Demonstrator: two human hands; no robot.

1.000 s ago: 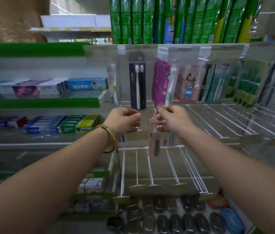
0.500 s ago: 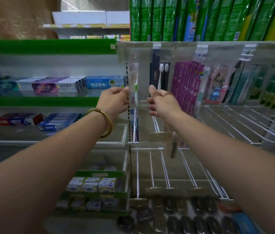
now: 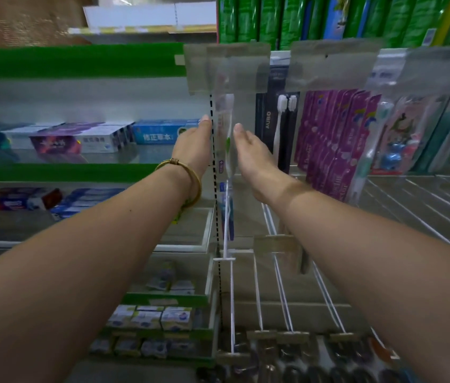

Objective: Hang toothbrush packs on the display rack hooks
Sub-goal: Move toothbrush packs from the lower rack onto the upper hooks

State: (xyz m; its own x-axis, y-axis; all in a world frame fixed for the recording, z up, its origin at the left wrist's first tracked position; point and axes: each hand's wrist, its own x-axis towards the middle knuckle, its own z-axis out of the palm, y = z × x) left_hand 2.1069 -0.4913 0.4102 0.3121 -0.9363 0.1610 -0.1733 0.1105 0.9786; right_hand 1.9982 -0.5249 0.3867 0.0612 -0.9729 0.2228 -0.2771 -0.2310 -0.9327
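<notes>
Where the clear toothbrush pack (image 3: 225, 139) hangs at the rack's left end, beside a black pack (image 3: 266, 123), the left hand (image 3: 194, 150) and right hand (image 3: 249, 154) flank it, fingers straight, gripping nothing. I cannot tell whether they touch it. Bare hooks (image 3: 231, 299) jut below.

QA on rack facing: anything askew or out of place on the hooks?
Only the clear toothbrush pack between the left hand and right hand: it looks turned nearly edge-on, while the black pack beside it faces front. No damage visible.
</notes>
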